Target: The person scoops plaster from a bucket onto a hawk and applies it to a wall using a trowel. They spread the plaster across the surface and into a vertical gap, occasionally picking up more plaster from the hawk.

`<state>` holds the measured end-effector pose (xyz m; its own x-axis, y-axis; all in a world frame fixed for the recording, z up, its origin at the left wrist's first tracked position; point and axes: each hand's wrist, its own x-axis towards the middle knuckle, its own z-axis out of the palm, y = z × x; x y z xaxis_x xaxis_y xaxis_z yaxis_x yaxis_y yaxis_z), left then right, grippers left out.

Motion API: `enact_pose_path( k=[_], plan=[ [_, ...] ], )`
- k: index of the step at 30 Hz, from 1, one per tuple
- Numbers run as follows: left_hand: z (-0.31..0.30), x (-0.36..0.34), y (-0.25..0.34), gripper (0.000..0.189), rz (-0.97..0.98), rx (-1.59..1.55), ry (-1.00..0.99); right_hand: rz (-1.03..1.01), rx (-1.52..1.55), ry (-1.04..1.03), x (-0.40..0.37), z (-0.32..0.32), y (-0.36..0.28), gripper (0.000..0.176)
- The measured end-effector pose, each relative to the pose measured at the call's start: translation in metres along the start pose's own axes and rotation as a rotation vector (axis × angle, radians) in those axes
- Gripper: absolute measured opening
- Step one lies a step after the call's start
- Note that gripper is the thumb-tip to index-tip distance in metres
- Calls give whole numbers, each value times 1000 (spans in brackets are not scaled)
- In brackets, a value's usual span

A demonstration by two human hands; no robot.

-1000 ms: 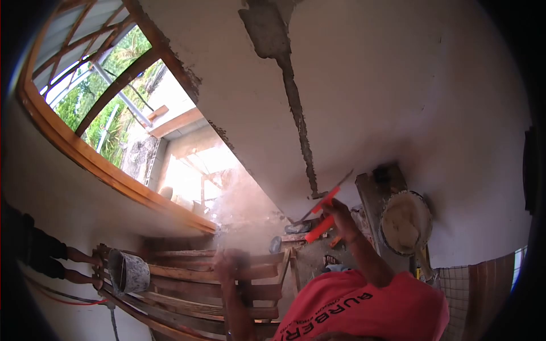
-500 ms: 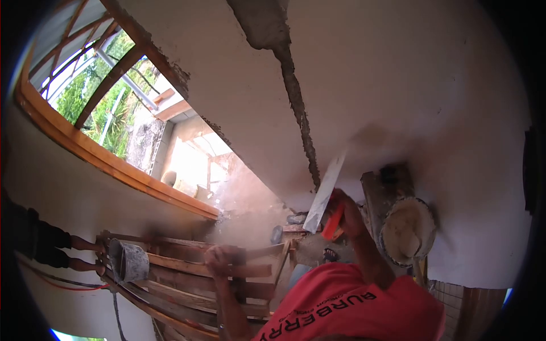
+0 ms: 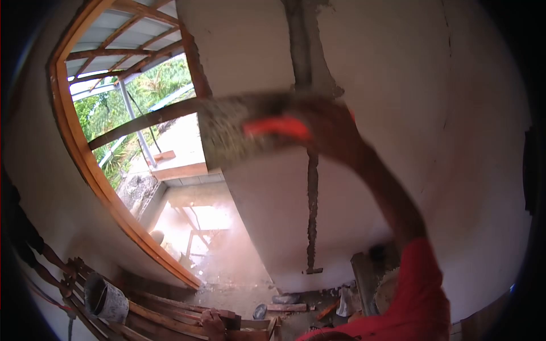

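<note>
My right hand (image 3: 327, 125) is raised in front of the wall (image 3: 369, 182) and closed around the red-orange handle of a plastering trowel (image 3: 224, 136). The trowel's long blade is smeared by motion and reaches left to the edge of the doorway. Behind it, a rough grey strip of mortar (image 3: 312, 210) runs down the pale wall. Low in the view, my left hand (image 3: 211, 324) is closed on a wooden plank (image 3: 165, 318) of a slatted stand. Its fingertips are hard to make out.
A mortar-stained bucket (image 3: 106, 298) sits on the slats at lower left, close to another person's legs (image 3: 42, 256). A wooden-framed opening (image 3: 122, 221) gives onto a bright outdoor area. A round container (image 3: 387, 290) stands partly behind my red sleeve; rubble (image 3: 287, 304) lies by the wall's foot.
My right hand has swung the trowel up from low by the wall's foot to high across the mortar strip. The view has tilted upward; my left hand stays on the plank.
</note>
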<state>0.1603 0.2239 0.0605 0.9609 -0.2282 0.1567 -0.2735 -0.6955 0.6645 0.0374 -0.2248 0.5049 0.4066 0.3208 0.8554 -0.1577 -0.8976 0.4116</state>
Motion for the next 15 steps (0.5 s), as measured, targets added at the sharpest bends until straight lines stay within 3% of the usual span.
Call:
enact_pose_path(
  k=[1, 3, 6, 9, 10, 13, 14, 15],
  plan=[
    [1, 0, -3, 34, -17, 1, -16, -165, -90, 70, 47, -1, 9, 41],
    [2, 3, -10, 36, -47, 8, -49, -304, -180, 44, 114, 19, 32, 30],
    [4, 8, -16, 43, -106, 1, -105, -276, -252, -32, 157, 45, 33, 23],
    [11, 14, -25, 52, -247, -34, -186, -97, -275, -182, 145, 68, 4, 21],
    [15, 10, -36, 56, -256, -25, -211, -152, -260, -216, 126, 75, -10, 22],
    [34, 10, -73, 40, 350, 348, -44, -238, -217, -282, 78, 87, -34, 26],
    [45, 13, -107, 34, 717, 308, 110, -220, -187, -297, 72, 89, -38, 26],
    [48, 16, -110, 36, 631, 308, 110, -205, -155, -310, 73, 88, -42, 27]
  ],
)
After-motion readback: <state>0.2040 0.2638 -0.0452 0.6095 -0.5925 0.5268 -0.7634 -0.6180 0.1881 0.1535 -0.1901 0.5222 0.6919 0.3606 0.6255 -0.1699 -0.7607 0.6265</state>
